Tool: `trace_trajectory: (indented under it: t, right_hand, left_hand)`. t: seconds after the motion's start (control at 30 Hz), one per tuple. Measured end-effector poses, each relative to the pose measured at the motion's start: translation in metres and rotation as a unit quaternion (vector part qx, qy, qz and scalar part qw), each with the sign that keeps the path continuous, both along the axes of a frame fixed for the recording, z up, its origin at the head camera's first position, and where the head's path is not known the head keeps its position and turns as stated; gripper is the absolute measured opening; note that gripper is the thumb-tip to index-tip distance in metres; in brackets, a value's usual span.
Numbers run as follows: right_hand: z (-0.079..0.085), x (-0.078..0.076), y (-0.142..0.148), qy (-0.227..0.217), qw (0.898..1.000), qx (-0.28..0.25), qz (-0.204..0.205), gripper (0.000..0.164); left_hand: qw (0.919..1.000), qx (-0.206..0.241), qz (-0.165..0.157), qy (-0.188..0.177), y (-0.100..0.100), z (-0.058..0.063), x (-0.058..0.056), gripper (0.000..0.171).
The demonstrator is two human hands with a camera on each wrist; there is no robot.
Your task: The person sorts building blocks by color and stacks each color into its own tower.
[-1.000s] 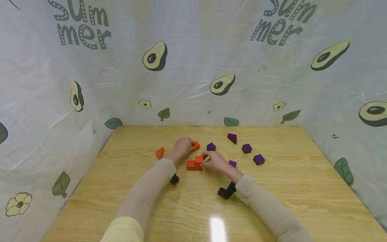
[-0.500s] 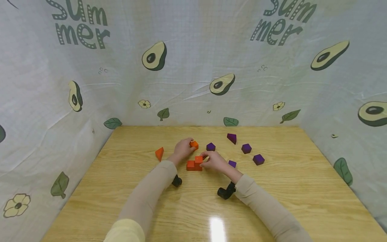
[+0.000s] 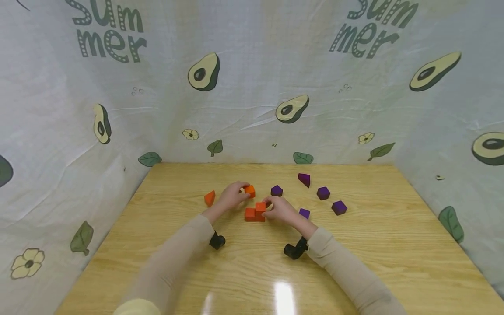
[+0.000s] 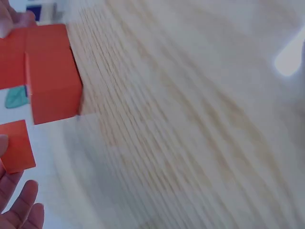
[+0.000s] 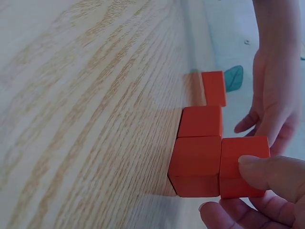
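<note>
My left hand [image 3: 233, 195] pinches an orange cube [image 3: 250, 191] between thumb and fingers, behind and slightly left of a small red-orange block stack. The left wrist view shows this cube [image 4: 19, 148] apart from the stack and held off the table. My right hand [image 3: 281, 211] pinches the upper cube [image 3: 260, 206] of the stack, with the thumb on its side in the right wrist view [image 5: 244, 150]. That cube rests on the right one of two lower red-orange cubes [image 3: 250, 214] set side by side. The thumb covers part of the upper cube.
An orange triangular block [image 3: 210, 198] lies left of the left hand. Several purple blocks [image 3: 323, 193] are scattered behind and right of the right hand, one [image 3: 304, 213] close to its wrist. A patterned cloth [image 3: 252, 131] borders the wooden table [image 3: 393, 245].
My left hand has drawn the orange cube a little to the left, and the left forearm has swung left and down. The right hand keeps its place on the stack's upper cube.
</note>
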State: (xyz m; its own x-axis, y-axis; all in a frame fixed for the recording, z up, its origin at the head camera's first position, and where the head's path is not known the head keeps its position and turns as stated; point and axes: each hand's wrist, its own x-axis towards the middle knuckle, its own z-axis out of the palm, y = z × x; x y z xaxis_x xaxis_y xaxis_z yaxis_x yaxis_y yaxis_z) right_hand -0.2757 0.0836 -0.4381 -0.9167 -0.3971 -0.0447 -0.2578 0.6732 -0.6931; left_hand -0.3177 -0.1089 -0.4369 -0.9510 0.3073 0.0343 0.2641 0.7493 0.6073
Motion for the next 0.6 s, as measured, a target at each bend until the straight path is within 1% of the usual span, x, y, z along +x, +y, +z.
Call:
trace_trajectory:
  t: [0.1,0.23,0.37,0.47,0.6]
  right_hand:
    - [0.0,0.0,-0.001,0.0,1.0,0.002,-0.003,0.027]
    - [-0.001,0.0,-0.002,0.001,1.0,0.003,-0.005,0.03]
    - [-0.002,0.001,-0.001,0.006,1.0,0.003,0.001,0.034]
    - [-0.003,0.001,-0.001,0.009,1.0,0.003,0.001,0.036]
    - [-0.003,0.003,-0.001,0.005,1.0,0.004,-0.004,0.038]
  left_hand:
    - [0.9996,0.0,-0.024,0.011,-0.005,0.004,0.009,0.036]
    - [0.9977,-0.003,-0.059,0.032,-0.011,0.006,0.019,0.038]
    - [0.9956,0.003,-0.089,0.03,-0.014,0.006,0.027,0.039]
    - [0.9941,0.004,-0.105,0.027,-0.016,0.005,0.032,0.037]
    - [0.9928,0.016,-0.114,0.033,-0.019,0.002,0.036,0.037]
